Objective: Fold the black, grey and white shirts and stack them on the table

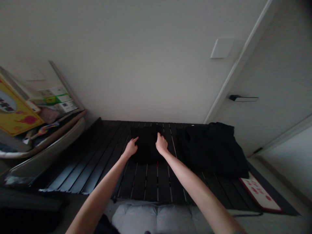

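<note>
A folded black cloth garment [147, 145] lies on the dark slatted surface [146, 182], near its far end. My left hand [131, 147] is at the garment's left edge, with its fingertips on the cloth. My right hand [162, 144] is at the right edge, its fingers pressed to the cloth. The dim light hides whether either hand pinches the fabric. To the right lies a larger bunched black cloth [212, 151].
A grey padded cushion [151, 219] lies at the near edge. A tub [44, 143] holding a yellow box [17, 110] and papers stands at the left. A red-and-white mat [259, 193] lies at the right, below a door with a lever handle [243, 98]. A wall stands behind.
</note>
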Available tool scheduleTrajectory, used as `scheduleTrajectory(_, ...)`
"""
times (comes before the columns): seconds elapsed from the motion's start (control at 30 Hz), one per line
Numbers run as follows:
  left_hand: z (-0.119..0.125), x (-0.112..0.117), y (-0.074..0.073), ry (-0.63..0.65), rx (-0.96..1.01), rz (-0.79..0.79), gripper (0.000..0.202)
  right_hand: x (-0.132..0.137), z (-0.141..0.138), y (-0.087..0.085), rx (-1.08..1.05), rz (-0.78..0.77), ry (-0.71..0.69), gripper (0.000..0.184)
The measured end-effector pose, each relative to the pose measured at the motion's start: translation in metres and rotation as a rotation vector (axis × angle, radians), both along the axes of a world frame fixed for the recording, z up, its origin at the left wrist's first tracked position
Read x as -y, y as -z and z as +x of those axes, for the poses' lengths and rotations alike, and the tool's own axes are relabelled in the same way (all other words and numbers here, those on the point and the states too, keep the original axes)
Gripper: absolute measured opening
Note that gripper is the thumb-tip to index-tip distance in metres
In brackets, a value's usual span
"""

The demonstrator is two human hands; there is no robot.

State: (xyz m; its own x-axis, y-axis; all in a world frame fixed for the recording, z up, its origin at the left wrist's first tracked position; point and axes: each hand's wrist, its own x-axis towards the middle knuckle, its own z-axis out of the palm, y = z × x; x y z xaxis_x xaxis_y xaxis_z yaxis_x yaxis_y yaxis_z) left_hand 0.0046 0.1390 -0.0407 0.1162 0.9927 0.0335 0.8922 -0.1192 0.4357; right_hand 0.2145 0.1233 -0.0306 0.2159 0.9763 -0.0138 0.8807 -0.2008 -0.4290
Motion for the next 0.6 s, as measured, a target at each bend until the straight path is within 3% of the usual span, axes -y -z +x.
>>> scheduleTrajectory(0.13,0.028,0.016,-0.015,0.085,0.199,0.096,0.064,0.019,0.022,-0.028,0.054,0.111,-0.099,0.068)
scheduleTrajectory(0.33,0.096,0.05,-0.043,0.241,0.423,0.301,0.061,0.05,0.083,-0.075,0.113,0.296,-0.165,0.052)
scheduleTrajectory(0.6,0.201,0.085,-0.097,0.459,0.629,0.601,0.056,0.093,0.199,-0.131,0.182,0.564,0.025,0.049)
